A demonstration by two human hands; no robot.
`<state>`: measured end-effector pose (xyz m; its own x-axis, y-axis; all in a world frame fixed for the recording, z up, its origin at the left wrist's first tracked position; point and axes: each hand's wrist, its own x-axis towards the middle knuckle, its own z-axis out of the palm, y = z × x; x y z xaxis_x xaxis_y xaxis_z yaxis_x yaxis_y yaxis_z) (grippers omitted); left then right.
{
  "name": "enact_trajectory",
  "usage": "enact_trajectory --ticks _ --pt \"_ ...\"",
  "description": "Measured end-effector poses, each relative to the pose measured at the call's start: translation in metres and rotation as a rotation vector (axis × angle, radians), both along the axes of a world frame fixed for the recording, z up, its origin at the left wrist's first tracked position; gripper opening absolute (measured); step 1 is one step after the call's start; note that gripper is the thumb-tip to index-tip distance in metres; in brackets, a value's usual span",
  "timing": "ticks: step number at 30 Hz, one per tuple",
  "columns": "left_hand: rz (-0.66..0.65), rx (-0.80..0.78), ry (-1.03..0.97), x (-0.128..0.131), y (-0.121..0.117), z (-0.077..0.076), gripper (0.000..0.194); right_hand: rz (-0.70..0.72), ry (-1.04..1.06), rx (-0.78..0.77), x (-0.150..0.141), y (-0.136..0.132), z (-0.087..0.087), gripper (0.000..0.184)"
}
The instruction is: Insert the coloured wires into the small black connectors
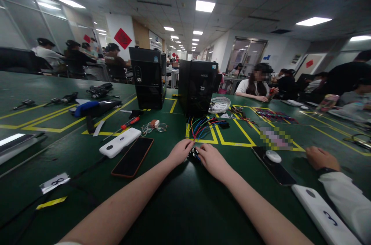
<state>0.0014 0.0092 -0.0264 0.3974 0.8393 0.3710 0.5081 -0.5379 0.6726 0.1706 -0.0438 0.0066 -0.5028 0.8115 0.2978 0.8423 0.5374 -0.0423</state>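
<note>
My left hand [182, 151] and my right hand [211, 159] meet low over the green table. Between their bent fingertips is a small black-and-white part [193, 154], largely covered by the fingers; its kind is too small to make out. Just beyond the fingertips lies a spread of red, blue, green and black wires [199, 128], on and beside yellow tape lines. Whether the wires join the part I cannot tell. Behind them stands a black computer tower [197, 86], and a second black tower [147, 79] is to its left.
Left of my arms lie a white power bank [120, 142], a phone [133, 157], glasses [154, 126] and a red screwdriver [130, 123]. At right are another phone [274, 165], a white power bank [324, 214] and another person's hand [322, 159]. A white basket [219, 104] sits farther back.
</note>
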Motion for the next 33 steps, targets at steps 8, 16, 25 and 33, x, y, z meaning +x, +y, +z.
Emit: enact_trajectory --ticks 8,16,25,33 --pt "-0.028 0.019 0.045 -0.001 0.001 0.000 0.024 0.069 0.078 0.019 -0.001 -0.006 0.006 0.031" --pt "-0.063 0.010 0.051 0.001 0.001 0.002 0.024 0.043 -0.032 0.064 -0.016 -0.015 0.012 0.021" --pt "-0.052 0.017 0.041 0.002 0.004 -0.003 0.022 -0.015 -0.088 0.044 -0.021 -0.019 0.010 0.022" --pt "-0.017 -0.056 0.006 0.002 0.003 -0.002 0.023 -0.012 -0.050 0.087 -0.016 -0.009 -0.005 0.027"
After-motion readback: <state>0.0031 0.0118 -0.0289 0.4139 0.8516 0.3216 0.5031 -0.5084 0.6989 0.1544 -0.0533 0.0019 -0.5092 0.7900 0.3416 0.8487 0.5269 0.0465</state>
